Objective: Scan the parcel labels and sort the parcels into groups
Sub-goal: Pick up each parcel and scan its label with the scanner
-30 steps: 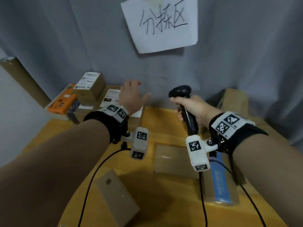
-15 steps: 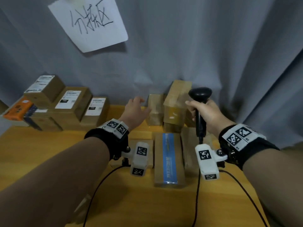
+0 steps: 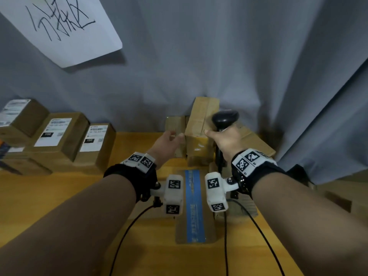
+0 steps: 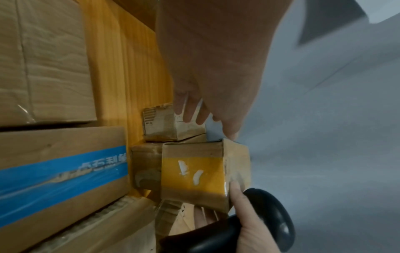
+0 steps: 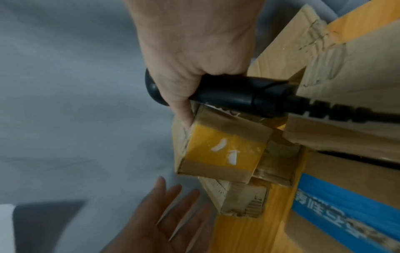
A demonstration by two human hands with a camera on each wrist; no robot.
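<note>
A tall brown parcel with yellow tape point(image 3: 200, 134) point(image 4: 194, 172) point(image 5: 223, 150) stands against the grey curtain. A small worn parcel point(image 3: 175, 124) point(image 4: 164, 123) point(image 5: 240, 198) stands just left of it. My left hand point(image 3: 175, 136) point(image 4: 194, 113) point(image 5: 173, 196) is open with straight fingers at the small parcel's top. My right hand point(image 3: 221, 136) point(image 5: 190, 89) grips the black scanner point(image 3: 225, 118) point(image 4: 259, 222) point(image 5: 238, 95) by its handle, and its thumb touches the tall parcel's upper edge.
Three labelled parcels point(image 3: 59, 134) stand grouped at the back left. A long parcel with blue tape point(image 3: 194, 206) point(image 4: 60, 179) lies between my wrists on the wooden table point(image 3: 59, 196). Another brown box point(image 3: 256, 142) leans behind the scanner. A handwritten paper sign point(image 3: 59, 26) hangs on the curtain.
My view and both hands have swung right from the labelled group to the pile by the curtain. The left hand has reached the small parcel, and the right thumb now meets the tall one.
</note>
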